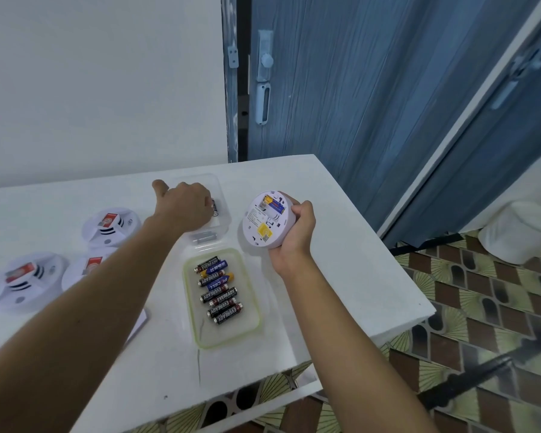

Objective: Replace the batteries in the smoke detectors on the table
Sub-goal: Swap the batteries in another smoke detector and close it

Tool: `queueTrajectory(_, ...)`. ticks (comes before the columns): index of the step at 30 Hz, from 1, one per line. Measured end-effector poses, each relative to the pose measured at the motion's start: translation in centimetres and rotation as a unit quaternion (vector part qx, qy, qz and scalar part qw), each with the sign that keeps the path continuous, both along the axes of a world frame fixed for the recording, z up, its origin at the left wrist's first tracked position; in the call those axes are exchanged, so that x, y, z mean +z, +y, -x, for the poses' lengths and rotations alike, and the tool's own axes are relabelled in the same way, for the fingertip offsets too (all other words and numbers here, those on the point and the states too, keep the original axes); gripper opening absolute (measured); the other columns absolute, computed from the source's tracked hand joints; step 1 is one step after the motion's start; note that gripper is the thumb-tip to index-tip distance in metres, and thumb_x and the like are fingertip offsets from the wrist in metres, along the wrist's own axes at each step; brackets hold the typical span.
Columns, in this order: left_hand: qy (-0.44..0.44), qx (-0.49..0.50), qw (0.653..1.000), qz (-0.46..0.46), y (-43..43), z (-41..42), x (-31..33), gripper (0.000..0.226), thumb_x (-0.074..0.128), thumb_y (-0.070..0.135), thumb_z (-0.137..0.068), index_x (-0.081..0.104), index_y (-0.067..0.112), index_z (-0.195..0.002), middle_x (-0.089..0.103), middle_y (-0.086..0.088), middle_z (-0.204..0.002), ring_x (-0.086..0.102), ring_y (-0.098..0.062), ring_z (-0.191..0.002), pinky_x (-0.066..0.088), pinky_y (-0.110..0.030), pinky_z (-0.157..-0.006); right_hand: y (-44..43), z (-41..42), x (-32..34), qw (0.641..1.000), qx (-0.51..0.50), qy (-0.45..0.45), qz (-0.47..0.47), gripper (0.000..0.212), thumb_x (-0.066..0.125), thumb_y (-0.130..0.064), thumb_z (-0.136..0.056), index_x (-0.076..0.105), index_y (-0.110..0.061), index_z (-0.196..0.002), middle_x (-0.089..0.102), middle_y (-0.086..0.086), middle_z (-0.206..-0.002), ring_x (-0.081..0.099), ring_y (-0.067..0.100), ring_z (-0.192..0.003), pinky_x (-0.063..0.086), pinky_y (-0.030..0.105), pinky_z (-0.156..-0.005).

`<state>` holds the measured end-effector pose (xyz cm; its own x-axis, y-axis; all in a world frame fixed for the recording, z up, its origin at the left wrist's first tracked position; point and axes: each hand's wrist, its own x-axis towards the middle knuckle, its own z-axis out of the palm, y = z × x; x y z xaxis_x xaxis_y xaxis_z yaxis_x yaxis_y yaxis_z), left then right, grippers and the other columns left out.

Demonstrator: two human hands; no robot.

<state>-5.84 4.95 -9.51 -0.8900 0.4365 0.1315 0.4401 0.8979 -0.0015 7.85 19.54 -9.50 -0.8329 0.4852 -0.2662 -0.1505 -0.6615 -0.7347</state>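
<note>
I am gripping the round smoke detector point(267, 220) in my right hand point(294, 232), fingers wrapped round its rim, its back tilted toward me above the table point(341, 276). One blue-and-yellow battery point(275, 204) is sitting in its open bay. My left hand point(181, 207) is reaching into the clear box point(224, 198) beyond the green-rimmed tray point(187, 295), fingers curled down and thumb sticking out, with a dark battery point(214, 207) at the fingertips. I cannot tell whether I am gripping it or it is lying loose. Judgement: I am handling one cell at the box. I am aiming to hold the detector level so the seated cell is not slipping, to avoid mixing box cells with the tray's batteries point(219, 292), and to check polarity marks before seating. Three more detectors point(108, 228) are lying to my left.
</note>
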Motion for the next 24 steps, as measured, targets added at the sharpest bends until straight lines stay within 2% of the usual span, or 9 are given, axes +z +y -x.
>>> queueTrajectory(3,0.002,0.010,0.997,-0.080,-0.3,-0.6,0.1,0.023,0.042,0.018,-0.089,0.063,0.025,-0.088,0.067,0.008,-0.088,0.055,-0.022,-0.080,0.020,-0.038,-0.079,-0.6,-0.4,0.0,1.000,-0.002,0.001,-0.004,0.043,0.031,-0.027,-0.092,0.063,-0.010,-0.116,0.068,0.009,-0.095,0.062,0.023,-0.085,0.048,0.030,-0.072)
queueTrajectory(5,-0.019,0.000,0.983,-0.181,-0.7,-0.9,0.2,0.021,0.042,0.016,-0.086,0.062,0.022,-0.084,0.072,0.003,-0.086,0.061,-0.027,-0.078,0.037,-0.036,-0.083,-0.9,-0.6,0.0,1.000,-0.007,0.009,-0.005,0.045,0.036,-0.031,-0.085,0.063,-0.010,-0.114,0.068,0.009,-0.096,0.063,0.022,-0.085,0.048,0.030,-0.073)
queueTrajectory(7,-0.049,-0.013,0.957,-0.285,-1.0,-2.0,1.0,0.017,0.044,0.019,-0.083,0.060,0.021,-0.077,0.074,0.000,-0.080,0.064,-0.028,-0.069,0.053,-0.037,-0.074,-1.3,-0.8,0.1,1.000,-0.009,0.014,-0.003,0.046,0.037,-0.032,-0.082,0.064,-0.010,-0.113,0.068,0.009,-0.094,0.063,0.021,-0.084,0.049,0.030,-0.072)
queueTrajectory(10,-0.024,-0.035,0.935,-0.353,-0.7,-4.8,2.9,0.014,0.048,0.019,-0.082,0.057,0.022,-0.072,0.074,0.003,-0.077,0.066,-0.020,-0.065,0.046,-0.024,-0.067,-1.9,-1.1,0.3,1.000,-0.006,0.009,0.004,0.042,0.033,-0.026,-0.092,0.062,-0.009,-0.116,0.068,0.008,-0.096,0.063,0.021,-0.086,0.049,0.029,-0.072)
queueTrajectory(13,-0.034,-0.047,0.911,-0.409,-0.4,-8.0,4.8,0.014,0.054,0.015,-0.085,0.064,0.018,-0.076,0.074,0.009,-0.073,0.065,-0.005,-0.064,0.041,-0.010,-0.067,-3.0,-1.2,0.6,1.000,-0.013,0.006,0.010,0.049,0.042,-0.033,-0.077,0.063,-0.011,-0.116,0.067,0.009,-0.101,0.063,0.023,-0.090,0.049,0.031,-0.075)
queueTrajectory(15,-0.060,-0.053,0.897,-0.434,-0.6,-9.9,5.7,0.015,0.057,0.014,-0.085,0.068,0.019,-0.077,0.072,0.015,-0.067,0.064,0.001,-0.065,0.040,-0.006,-0.069,-3.5,-1.2,0.7,1.000,-0.020,0.004,0.011,0.051,0.042,-0.033,-0.075,0.063,-0.012,-0.116,0.066,0.011,-0.104,0.062,0.024,-0.092,0.048,0.031,-0.075)
queueTrajectory(18,-0.109,-0.047,0.874,-0.471,-1.1,-12.2,6.4,0.014,0.062,0.015,-0.085,0.073,0.022,-0.079,0.069,0.021,-0.060,0.067,0.002,-0.066,0.042,-0.004,-0.068,-4.0,-1.4,1.1,1.000,-0.017,0.013,0.018,0.045,0.035,-0.026,-0.087,0.060,-0.010,-0.122,0.063,0.013,-0.106,0.061,0.025,-0.091,0.048,0.030,-0.073)
queueTrajectory(21,-0.142,-0.044,0.849,-0.508,-1.5,-13.6,6.8,0.012,0.065,0.015,-0.085,0.074,0.021,-0.080,0.072,0.010,-0.063,0.070,-0.003,-0.066,0.049,-0.010,-0.069,-4.6,-1.7,1.3,0.999,-0.010,0.020,0.028,0.040,0.031,-0.019,-0.092,0.059,-0.009,-0.119,0.061,0.015,-0.106,0.060,0.025,-0.086,0.047,0.030,-0.071)
queueTrajectory(24,-0.172,-0.041,0.826,-0.535,-1.9,-14.6,7.2,0.010,0.066,0.014,-0.085,0.076,0.018,-0.083,0.073,0.005,-0.066,0.071,-0.007,-0.067,0.054,-0.018,-0.071,-5.3,-2.0,1.6,0.999,-0.007,0.022,0.032,0.044,0.029,-0.017,-0.092,0.058,-0.004,-0.123,0.060,0.015,-0.104,0.060,0.023,-0.082,0.047,0.029,-0.068)
